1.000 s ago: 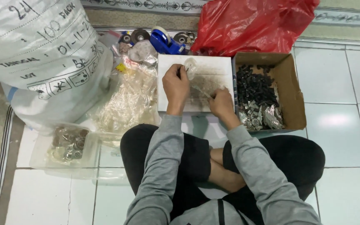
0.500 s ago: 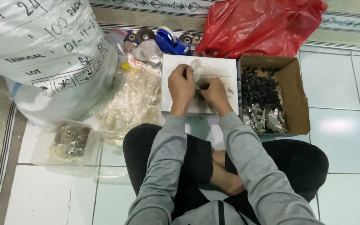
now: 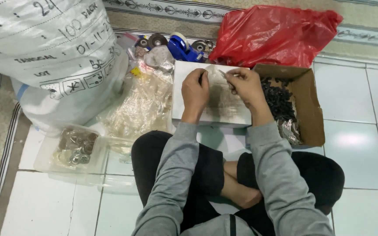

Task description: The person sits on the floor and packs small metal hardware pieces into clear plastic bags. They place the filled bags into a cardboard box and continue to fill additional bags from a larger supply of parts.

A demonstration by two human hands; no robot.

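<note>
Both hands are raised over a white box that lies on the tiled floor in front of my crossed legs. My left hand and my right hand pinch a small clear plastic bag between them, left fingers on its left edge, right fingers on its right edge. A small pale item shows at the right fingertips; I cannot tell what it is. To the right stands an open cardboard box with many small dark parts and some silvery packets.
A big white woven sack fills the left. A pile of clear bags lies next to the white box. A clear tub with metal rings sits front left. A red plastic bag and a blue tape dispenser lie behind.
My right hand has come from beside the cardboard box up to the left hand. Both now hold the clear bag higher over the white box.
</note>
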